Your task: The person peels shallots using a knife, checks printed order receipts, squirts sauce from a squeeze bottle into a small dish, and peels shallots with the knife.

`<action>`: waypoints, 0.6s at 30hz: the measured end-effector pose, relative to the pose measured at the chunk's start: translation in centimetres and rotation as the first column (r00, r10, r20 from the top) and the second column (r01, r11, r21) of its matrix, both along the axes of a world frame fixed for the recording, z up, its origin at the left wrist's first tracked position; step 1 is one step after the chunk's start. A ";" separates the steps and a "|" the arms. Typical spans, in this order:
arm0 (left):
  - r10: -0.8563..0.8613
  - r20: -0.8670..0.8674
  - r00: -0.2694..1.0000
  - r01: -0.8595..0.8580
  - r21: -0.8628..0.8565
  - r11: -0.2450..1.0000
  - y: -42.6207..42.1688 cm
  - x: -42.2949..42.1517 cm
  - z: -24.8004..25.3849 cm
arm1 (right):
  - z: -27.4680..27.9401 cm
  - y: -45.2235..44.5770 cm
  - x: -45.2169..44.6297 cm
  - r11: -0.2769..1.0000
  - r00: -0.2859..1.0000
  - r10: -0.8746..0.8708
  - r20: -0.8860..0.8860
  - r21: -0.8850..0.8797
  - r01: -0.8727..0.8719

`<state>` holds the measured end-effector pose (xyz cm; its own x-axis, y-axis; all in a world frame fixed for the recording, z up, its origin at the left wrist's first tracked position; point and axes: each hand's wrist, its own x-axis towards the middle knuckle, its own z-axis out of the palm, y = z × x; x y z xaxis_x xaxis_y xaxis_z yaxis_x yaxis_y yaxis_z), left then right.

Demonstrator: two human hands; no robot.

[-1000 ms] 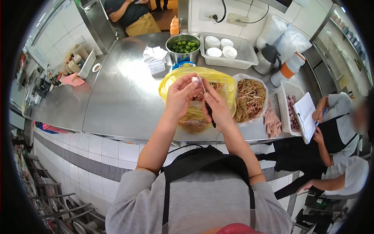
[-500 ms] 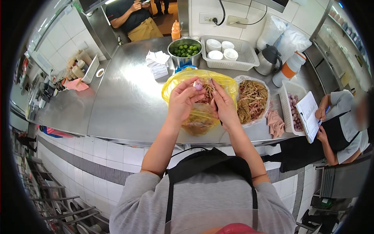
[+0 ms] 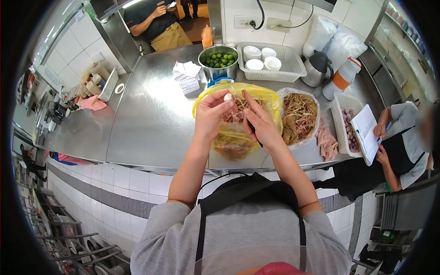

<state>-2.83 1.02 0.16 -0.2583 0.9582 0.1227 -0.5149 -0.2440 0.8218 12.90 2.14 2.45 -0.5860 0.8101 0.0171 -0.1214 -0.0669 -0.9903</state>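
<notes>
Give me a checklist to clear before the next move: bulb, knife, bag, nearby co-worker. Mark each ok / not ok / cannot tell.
1. Small pale bulb secured: ok, pinched in the fingertip grip of the left hand.
2. Knife secured: ok, black handle in the right hand.
3. Blade clear of left fingers: cannot tell; it is close to them and the gap is unclear.
4. Yellow bag open below the hands: ok, contents visible.
5. Protective gloves on: not ok, both hands bare.
6. Co-worker away from the knife: ok, at the clipboard on the right.
</notes>
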 end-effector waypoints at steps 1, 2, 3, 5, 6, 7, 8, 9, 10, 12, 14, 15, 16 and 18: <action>-0.029 0.007 1.000 0.029 -0.007 1.000 0.0 -0.2 0.0 | 0.1 -0.1 -0.1 1.000 1.000 0.000 -0.003 -0.002 0.000; -0.028 0.003 1.000 0.028 -0.010 1.000 0.1 -0.2 0.0 | 0.1 -0.1 -0.2 0.999 0.999 0.034 -0.020 0.010 -0.034; -0.055 0.025 0.998 0.054 0.009 0.998 0.2 -0.3 -0.2 | 0.1 -0.2 -0.4 0.997 0.997 0.069 -0.038 0.021 -0.068; -0.077 0.042 0.996 0.076 0.028 0.997 0.2 -0.5 -0.4 | 0.4 -0.4 -0.6 0.997 0.999 0.049 -0.012 0.054 -0.049; -0.078 0.008 0.997 0.077 0.037 0.996 0.2 -0.5 -0.4 | 0.5 -0.4 -0.7 0.995 1.000 0.024 0.019 0.092 -0.026; -0.080 -0.026 0.996 0.081 0.046 0.996 0.2 -0.5 -0.4 | 0.3 -0.4 -0.7 0.995 1.000 0.024 0.016 0.093 -0.025; -0.082 -0.029 0.996 0.084 0.046 0.995 0.2 -0.4 -0.2 | -0.1 -0.3 -0.8 0.995 1.000 0.002 0.000 0.104 -0.002; -0.091 -0.010 0.996 0.091 0.037 0.995 0.1 -0.3 0.0 | -0.3 -0.2 -0.8 0.993 1.000 -0.020 -0.016 0.115 0.022; -0.098 0.009 0.995 0.098 0.029 0.995 0.0 -0.2 0.2 | -0.4 -0.2 -0.8 0.993 1.000 -0.023 -0.017 0.115 0.025; -0.121 0.033 0.992 0.121 0.017 0.993 -0.1 -0.1 0.3 | -0.3 -0.1 -0.9 0.998 0.999 -0.044 -0.010 0.051 0.045; -0.142 0.059 0.988 0.142 0.006 0.990 -0.1 -0.2 0.0 | -0.7 0.3 -0.7 0.997 0.998 -0.058 0.003 0.055 0.057; -0.149 0.063 0.987 0.148 0.023 0.989 0.0 -0.3 -0.3 | -0.9 0.5 -0.6 0.996 0.998 -0.069 0.017 0.058 0.067; -0.155 0.067 0.986 0.153 0.040 0.987 0.1 -0.4 -0.5 | -1.0 0.7 -0.5 0.996 0.997 -0.069 0.016 0.058 0.068; -0.179 0.082 0.980 0.177 0.035 0.984 -0.2 -0.6 -0.5 | -1.2 1.1 -0.2 0.996 0.996 -0.077 -0.054 -0.039 0.075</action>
<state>-3.42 0.85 -0.33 -0.0943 0.9864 0.1348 -0.6191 -0.1642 0.7680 12.66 3.21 1.21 -0.5216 0.8530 0.0170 -0.1818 -0.0917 -0.9791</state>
